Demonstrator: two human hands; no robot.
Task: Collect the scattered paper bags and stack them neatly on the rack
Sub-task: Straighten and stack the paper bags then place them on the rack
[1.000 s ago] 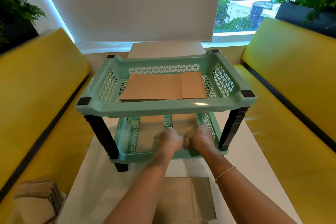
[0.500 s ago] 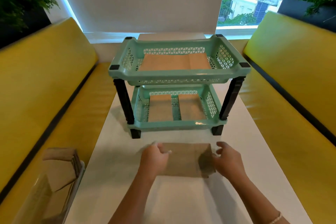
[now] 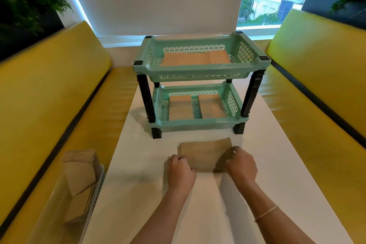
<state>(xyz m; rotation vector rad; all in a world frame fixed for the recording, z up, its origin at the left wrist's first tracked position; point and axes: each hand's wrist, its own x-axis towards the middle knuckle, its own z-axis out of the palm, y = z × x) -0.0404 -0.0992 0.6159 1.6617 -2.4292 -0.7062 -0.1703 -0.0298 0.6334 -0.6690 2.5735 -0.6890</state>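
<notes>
A mint-green two-tier rack (image 3: 200, 70) with black legs stands on the white table (image 3: 277, 164). Its top tray holds flat brown paper bags (image 3: 196, 58). In the bottom tray lie two more piles of bags, a left pile (image 3: 179, 107) and a right pile (image 3: 211, 105). In front of the rack a flat brown paper bag (image 3: 204, 153) lies on the table. My left hand (image 3: 181, 172) grips its left edge with curled fingers. My right hand (image 3: 240, 164) grips its right edge, which lifts slightly.
Yellow benches (image 3: 45, 109) run along both sides of the table. A container with more brown paper bags (image 3: 81, 176) sits on the left bench near me. Dark planters with green plants (image 3: 25, 6) stand behind both bench backs. A window is beyond the rack.
My hands came out of the rack's bottom tray and back toward me. They now grip both ends of the bag on the table. The view has pulled back from the rack.
</notes>
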